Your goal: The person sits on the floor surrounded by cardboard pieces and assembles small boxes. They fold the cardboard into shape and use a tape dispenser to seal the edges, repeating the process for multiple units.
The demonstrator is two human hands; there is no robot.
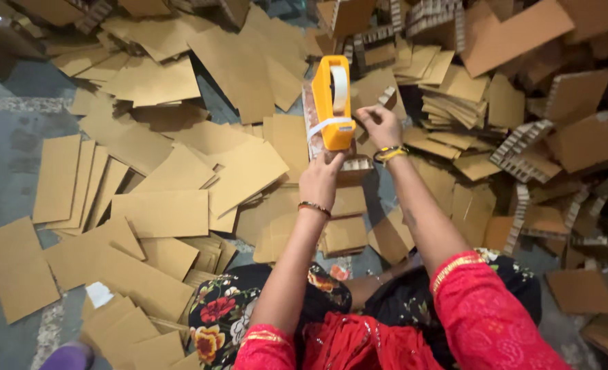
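- The left hand (323, 177) was raised in front of the person, its grip closed around the lower end of an orange tape dispenser (333, 103).
- The dispenser stood nearly upright above that hand, with a roll of pale tape (340, 88) in its upper part.
- A strip of tape crossed the dispenser's lower body and ran onto a narrow cardboard piece (310, 113) held just behind it on its left side.
- The right hand (381, 125) was just beside the dispenser on its right, fingers bent and pinched; whether they held the tape end or a bit of cardboard could not be told.
- Bangles sat on both wrists: a thin one (314, 207) on the left and a yellow and dark set (390, 153) on the right.
- Red sleeves (485, 315) with gold trim covered the upper arms, and a dark flowered cloth (225, 315) lay over the lap.
- Flat brown cardboard sheets (163, 212) lay scattered and overlapping on the grey floor (13, 137) to the left and ahead.
- To the right, thicker honeycomb-edged cardboard pieces (523, 140) were heaped in a loose pile.
- A purple shape (67, 356) showed at the lower left edge, too cut off to tell what it was.
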